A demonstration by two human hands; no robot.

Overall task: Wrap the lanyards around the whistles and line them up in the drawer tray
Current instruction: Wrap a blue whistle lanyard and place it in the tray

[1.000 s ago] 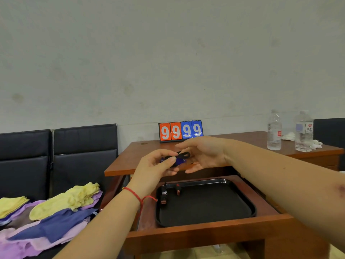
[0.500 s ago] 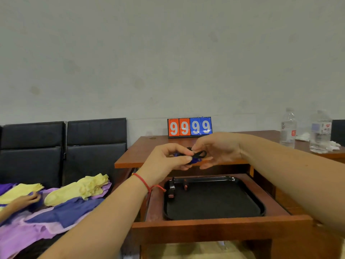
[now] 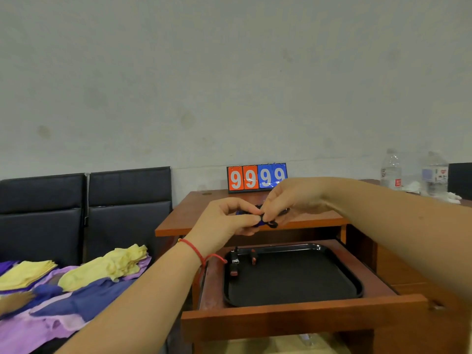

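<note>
Whistle, small and blue [image 3: 240, 213], seems pinched in the left hand [image 3: 224, 223] while the right hand [image 3: 288, 200] pinches its black cord lanyard [image 3: 272, 223], winding it above the black plastic tray [image 3: 355, 279].

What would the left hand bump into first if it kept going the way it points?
Most likely the right hand. The left hand points up and right, and the two hands' fingertips already meet on the blue whistle between them, so the way is blocked almost at once.
</note>
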